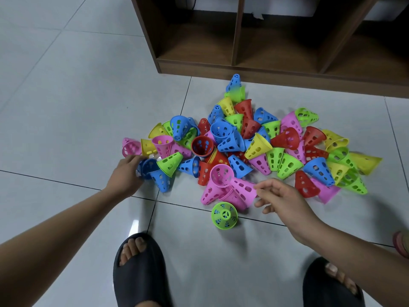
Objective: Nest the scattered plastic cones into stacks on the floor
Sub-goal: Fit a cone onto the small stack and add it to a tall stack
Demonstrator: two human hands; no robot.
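Observation:
A heap of perforated plastic cones [250,142] in blue, green, pink, red and yellow lies scattered on the tiled floor. One green cone [224,215] stands alone, tip up, in front of the heap. My left hand [126,173] reaches to the heap's left edge, its fingers on a blurred blue cone [147,167]; whether it grips the cone I cannot tell. My right hand [281,198] hovers with fingers loosely apart beside a pink cone [242,188] lying on its side, its fingertips at the cone's rim.
A dark wooden shelf unit [276,69] with open compartments stands just behind the heap. My two feet in black slides [139,269] [329,284] rest on the floor near the bottom edge. Grey floor tiles [66,107] stretch to the left.

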